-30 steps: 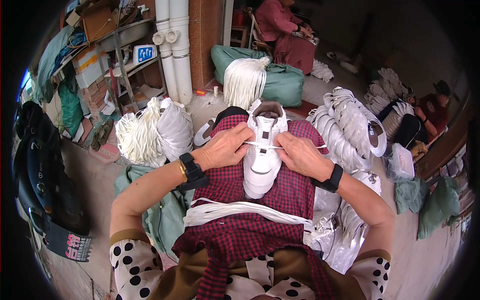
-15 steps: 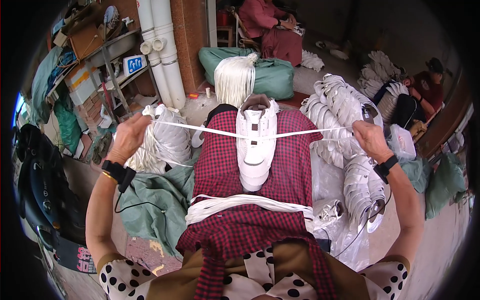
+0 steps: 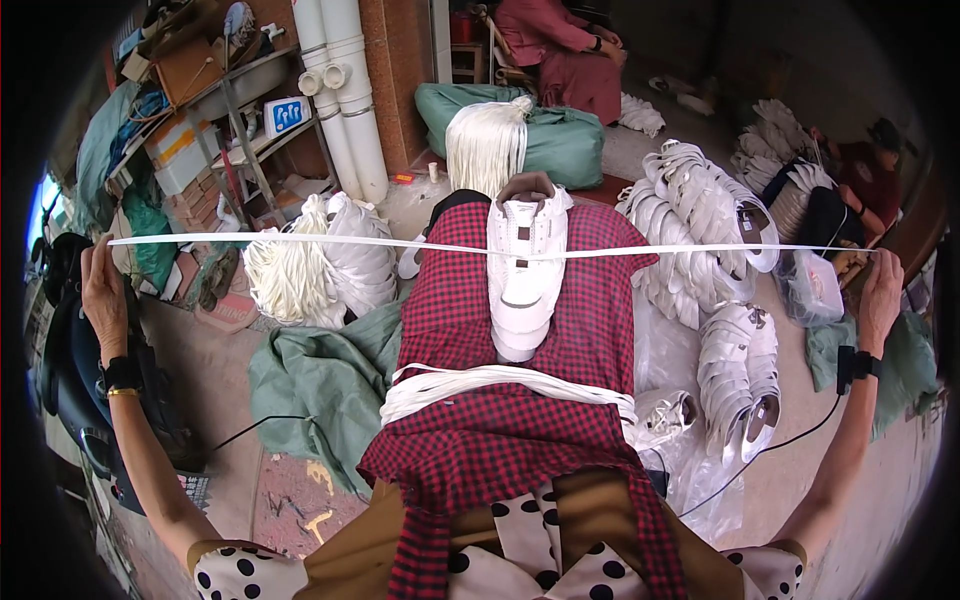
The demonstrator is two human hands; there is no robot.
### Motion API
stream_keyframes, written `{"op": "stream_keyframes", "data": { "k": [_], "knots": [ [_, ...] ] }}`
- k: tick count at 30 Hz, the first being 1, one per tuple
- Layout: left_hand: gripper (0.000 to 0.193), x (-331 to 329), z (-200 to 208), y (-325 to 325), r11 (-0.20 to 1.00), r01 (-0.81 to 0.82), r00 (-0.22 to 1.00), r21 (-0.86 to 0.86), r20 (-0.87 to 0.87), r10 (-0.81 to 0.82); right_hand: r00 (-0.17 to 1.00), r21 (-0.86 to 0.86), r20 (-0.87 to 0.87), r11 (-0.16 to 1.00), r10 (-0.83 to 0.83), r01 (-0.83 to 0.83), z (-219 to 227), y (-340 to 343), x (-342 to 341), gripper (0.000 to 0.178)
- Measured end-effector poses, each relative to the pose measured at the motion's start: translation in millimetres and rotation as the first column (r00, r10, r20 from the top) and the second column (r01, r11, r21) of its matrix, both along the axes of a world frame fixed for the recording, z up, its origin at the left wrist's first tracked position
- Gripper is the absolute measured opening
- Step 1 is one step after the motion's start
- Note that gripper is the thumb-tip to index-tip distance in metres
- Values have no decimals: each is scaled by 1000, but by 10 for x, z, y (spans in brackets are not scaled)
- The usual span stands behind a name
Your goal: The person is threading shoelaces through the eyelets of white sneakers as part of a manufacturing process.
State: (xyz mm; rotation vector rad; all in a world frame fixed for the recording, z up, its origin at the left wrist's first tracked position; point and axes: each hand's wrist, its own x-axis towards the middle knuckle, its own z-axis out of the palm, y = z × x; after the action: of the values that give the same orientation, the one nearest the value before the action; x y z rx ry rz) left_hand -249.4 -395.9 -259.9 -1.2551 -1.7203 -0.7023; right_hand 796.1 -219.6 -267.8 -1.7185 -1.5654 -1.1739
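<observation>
Head view shows us with arms spread wide, the left hand and right hand each clenched in a grip on one end of the white shoelace, which runs taut through the white sneaker resting sole-down on the red checked cloth over our lap. To do this well, we judge both ends should be pulled level, so the lace sits even in its eyelets. A bundle of laces lies across our lap, and stacked white sneakers at our right crowd that arm's sweep.
</observation>
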Motion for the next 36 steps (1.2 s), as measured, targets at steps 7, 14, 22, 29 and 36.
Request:
{"op": "stream_keyframes", "data": {
  "k": [7,14,22,29,36],
  "knots": [
    [28,467,-100,172,862,108,979,496,95,-178,977,468,-97,875,189,-123,-306,85,-194,20],
    [26,2251,-722,1432,576,560,356,596,455,-816,417,192,-610,637,673,-747,-1085,415,-2529,19],
    [16,3685,-1683,2224,389,786,-262,480,829,-494,74,35,-694,136,716,-990,-1180,551,-4135,21],
    [15,3824,-1890,2261,324,861,-163,392,816,-554,19,44,-867,115,498,-992,-1387,738,-4307,11],
    [13,3824,-1896,2190,292,863,-197,412,807,-557,6,47,-933,136,360,-990,-1528,746,-4204,8]
  ]
}}
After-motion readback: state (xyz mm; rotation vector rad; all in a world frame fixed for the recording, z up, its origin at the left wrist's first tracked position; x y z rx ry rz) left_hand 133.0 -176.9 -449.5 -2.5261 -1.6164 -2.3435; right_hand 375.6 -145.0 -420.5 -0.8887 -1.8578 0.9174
